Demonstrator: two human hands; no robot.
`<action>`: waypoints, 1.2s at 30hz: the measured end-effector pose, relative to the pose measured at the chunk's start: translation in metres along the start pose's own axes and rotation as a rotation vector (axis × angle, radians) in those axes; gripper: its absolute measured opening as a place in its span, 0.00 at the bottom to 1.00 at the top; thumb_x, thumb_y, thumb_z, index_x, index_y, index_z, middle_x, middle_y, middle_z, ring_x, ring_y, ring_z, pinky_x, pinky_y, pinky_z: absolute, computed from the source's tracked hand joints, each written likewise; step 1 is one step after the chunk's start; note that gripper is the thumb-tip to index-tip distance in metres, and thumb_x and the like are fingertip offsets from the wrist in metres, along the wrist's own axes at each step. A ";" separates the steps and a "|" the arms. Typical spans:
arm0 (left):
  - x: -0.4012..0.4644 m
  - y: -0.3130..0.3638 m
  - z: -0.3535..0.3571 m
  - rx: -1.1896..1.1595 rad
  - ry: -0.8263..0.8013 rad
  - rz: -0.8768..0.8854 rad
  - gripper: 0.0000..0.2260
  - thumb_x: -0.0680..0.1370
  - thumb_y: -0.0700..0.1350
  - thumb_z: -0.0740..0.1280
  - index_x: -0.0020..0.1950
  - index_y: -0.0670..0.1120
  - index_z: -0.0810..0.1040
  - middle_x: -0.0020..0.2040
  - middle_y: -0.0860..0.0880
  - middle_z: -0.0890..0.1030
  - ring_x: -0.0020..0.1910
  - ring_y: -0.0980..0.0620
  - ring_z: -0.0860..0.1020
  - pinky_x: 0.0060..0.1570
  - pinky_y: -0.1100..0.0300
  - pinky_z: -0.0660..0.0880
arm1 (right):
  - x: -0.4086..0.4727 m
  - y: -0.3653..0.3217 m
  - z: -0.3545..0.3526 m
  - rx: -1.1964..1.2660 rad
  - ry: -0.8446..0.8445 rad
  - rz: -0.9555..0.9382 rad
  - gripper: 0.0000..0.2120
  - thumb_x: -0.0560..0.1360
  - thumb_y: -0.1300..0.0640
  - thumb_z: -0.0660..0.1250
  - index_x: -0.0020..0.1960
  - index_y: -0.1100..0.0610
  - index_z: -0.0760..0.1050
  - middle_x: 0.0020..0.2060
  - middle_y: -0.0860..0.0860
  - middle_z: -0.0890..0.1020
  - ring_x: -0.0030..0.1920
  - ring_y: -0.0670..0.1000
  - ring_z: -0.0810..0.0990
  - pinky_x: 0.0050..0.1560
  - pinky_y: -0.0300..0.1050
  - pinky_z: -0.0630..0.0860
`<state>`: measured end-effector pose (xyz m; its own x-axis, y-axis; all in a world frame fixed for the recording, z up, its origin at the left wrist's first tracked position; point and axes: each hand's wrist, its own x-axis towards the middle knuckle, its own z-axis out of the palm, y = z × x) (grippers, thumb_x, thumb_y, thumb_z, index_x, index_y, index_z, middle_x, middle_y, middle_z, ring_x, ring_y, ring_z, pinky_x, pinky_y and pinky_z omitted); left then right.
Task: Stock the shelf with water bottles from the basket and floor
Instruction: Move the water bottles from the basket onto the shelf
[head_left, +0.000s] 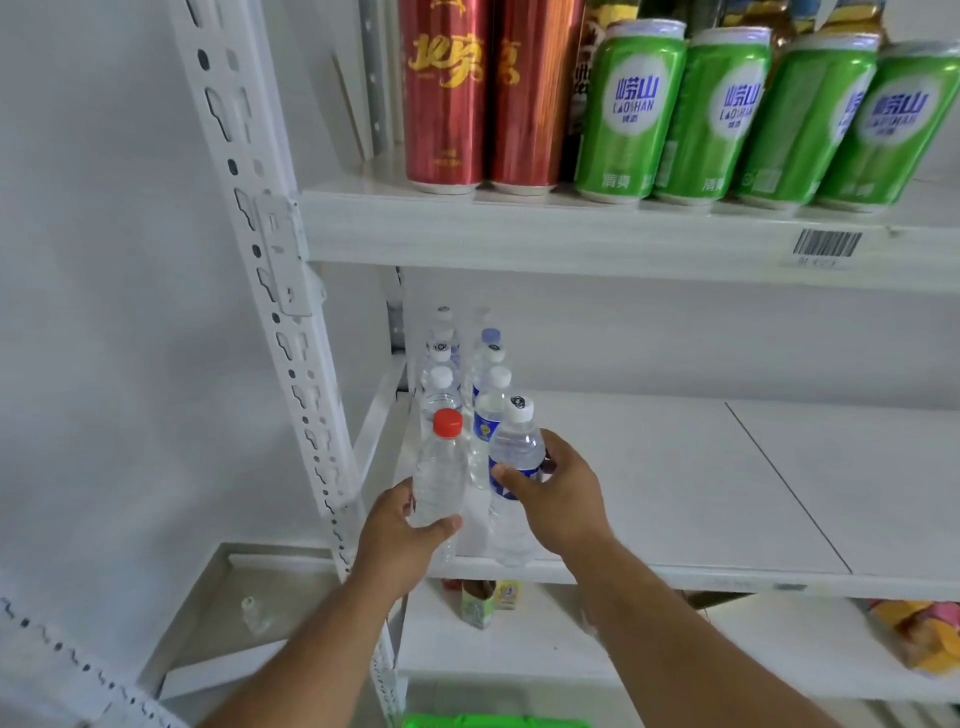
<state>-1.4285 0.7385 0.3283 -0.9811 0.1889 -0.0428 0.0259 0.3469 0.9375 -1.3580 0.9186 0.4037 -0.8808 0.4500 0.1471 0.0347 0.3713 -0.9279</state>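
Two water bottles are being set at the front of the middle shelf (649, 478), seen from a head-worn camera looking down. The left hand (400, 535) grips a clear bottle with a red cap (439, 470); its fingers and thumb curl round the lower body, and the bottle tilts a little. Whether its base touches the shelf cannot be told. The right hand (558, 499) holds a clear bottle with a white cap and a blue label (514, 467), thumb in front and fingers wrapped behind, at about mid height. This bottle stands nearly upright with its base at the front edge.

To do this step well, each bottle should probably be brought upright, slid in just behind the edge in line with its row, and let go only once the base sits flat. The bottles look thin-walled and full, so a firm but gentle hold seems wise; a nudge could topple the ones behind.

At twelve o'clock from the hands, two rows of stocked bottles (485, 384) run to the back of the shelf, mostly white-capped, some with blue labels. From one to three o'clock the shelf board lies bare.

Further out, the upper shelf carries tall red cans (447, 98) at twelve o'clock and green cans (727, 114) at one o'clock. A white slotted upright (270, 270) stands at ten o'clock. Below, at six o'clock, are small cartons (480, 605).
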 end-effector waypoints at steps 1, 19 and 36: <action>0.005 -0.002 0.002 0.016 -0.001 -0.012 0.23 0.66 0.53 0.79 0.60 0.58 0.78 0.56 0.56 0.81 0.57 0.57 0.77 0.52 0.61 0.72 | 0.003 0.003 0.002 -0.002 0.002 0.008 0.11 0.69 0.51 0.75 0.48 0.41 0.78 0.42 0.36 0.83 0.44 0.37 0.79 0.35 0.28 0.71; 0.063 -0.020 0.009 0.047 -0.001 -0.040 0.25 0.66 0.51 0.79 0.61 0.55 0.78 0.56 0.55 0.81 0.58 0.54 0.77 0.58 0.55 0.74 | 0.047 0.037 0.033 0.040 -0.018 0.066 0.16 0.68 0.55 0.76 0.51 0.40 0.78 0.44 0.38 0.83 0.46 0.37 0.80 0.40 0.25 0.72; 0.079 -0.020 0.015 0.042 -0.045 -0.023 0.23 0.68 0.48 0.79 0.61 0.53 0.78 0.56 0.53 0.81 0.57 0.53 0.78 0.55 0.54 0.76 | 0.061 0.042 0.038 0.045 -0.026 0.097 0.19 0.69 0.55 0.76 0.57 0.43 0.78 0.48 0.39 0.84 0.49 0.37 0.80 0.47 0.32 0.74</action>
<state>-1.5040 0.7601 0.3016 -0.9719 0.2212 -0.0804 0.0125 0.3894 0.9210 -1.4280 0.9307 0.3605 -0.8862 0.4609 0.0474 0.1000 0.2900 -0.9518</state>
